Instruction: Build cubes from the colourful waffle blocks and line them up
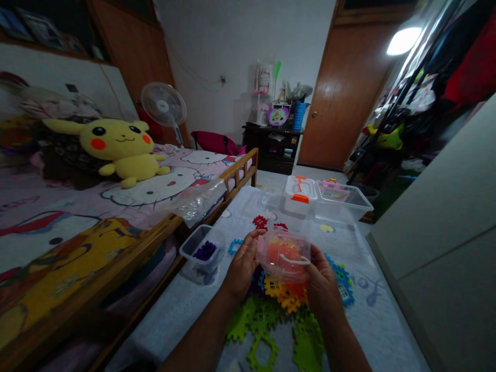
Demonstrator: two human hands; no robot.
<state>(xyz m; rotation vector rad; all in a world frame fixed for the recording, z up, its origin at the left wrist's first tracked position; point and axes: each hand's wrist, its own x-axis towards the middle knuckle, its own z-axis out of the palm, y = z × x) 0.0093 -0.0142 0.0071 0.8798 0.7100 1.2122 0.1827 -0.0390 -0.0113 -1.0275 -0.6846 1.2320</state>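
Between my two hands is a small clear lidded box (284, 253) with a white handle and orange and yellow pieces inside. My left hand (245, 263) grips its left side, near a pink clasp. At the right side, my right hand (320, 271) holds it by the edge close to the handle. Under the box, yellow-orange gear pieces (287, 294) lie on the cloth, with green gear pieces (267, 315) nearer to me. Blue gear pieces (343, 284) are to the right, partly behind my right hand. Red gear pieces (260, 222) lie beyond the box.
A clear tub (203, 250) with purple pieces stands at the table's left edge. At the far end are a white-lidded box (299, 194) with orange clasps and an open clear bin (341, 201). A wooden bed rail (155, 232) runs along the left; a cabinet (442, 237) borders the right.
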